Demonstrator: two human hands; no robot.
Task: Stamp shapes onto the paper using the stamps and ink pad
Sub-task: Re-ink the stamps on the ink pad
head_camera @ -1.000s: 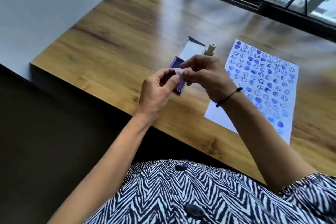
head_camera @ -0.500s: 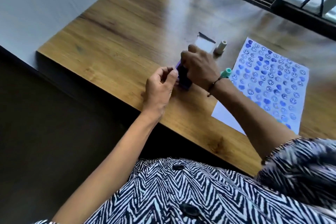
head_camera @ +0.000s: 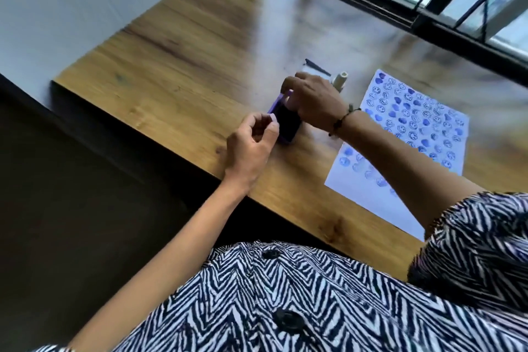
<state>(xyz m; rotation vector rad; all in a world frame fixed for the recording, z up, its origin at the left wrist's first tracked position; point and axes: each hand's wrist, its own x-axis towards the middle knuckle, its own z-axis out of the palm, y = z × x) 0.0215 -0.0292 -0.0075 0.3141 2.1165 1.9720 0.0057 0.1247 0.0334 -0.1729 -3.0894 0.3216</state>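
Note:
The purple ink pad (head_camera: 286, 124) lies open on the wooden table (head_camera: 185, 71), its dark pad facing up. My right hand (head_camera: 315, 103) grips a pale lilac stamp (head_camera: 290, 98) and holds it down at the far end of the pad. Just in front of the pad, my left hand (head_camera: 253, 144) pinches a small lilac cap (head_camera: 273, 118) between thumb and forefinger. The white paper (head_camera: 411, 134), covered with several blue hearts and smiley faces, lies to the right under my right forearm.
A cream stamp (head_camera: 341, 81) stands beyond my right hand, next to the pad's white lid (head_camera: 313, 67). The table's near edge runs just in front of my left hand. A black window frame (head_camera: 400, 8) borders the far side.
My hands pulled apart the lilac piece they held together. The right hand took the stamp to the ink pad; the left stayed near the pad's front with the cap. The camera tilted.

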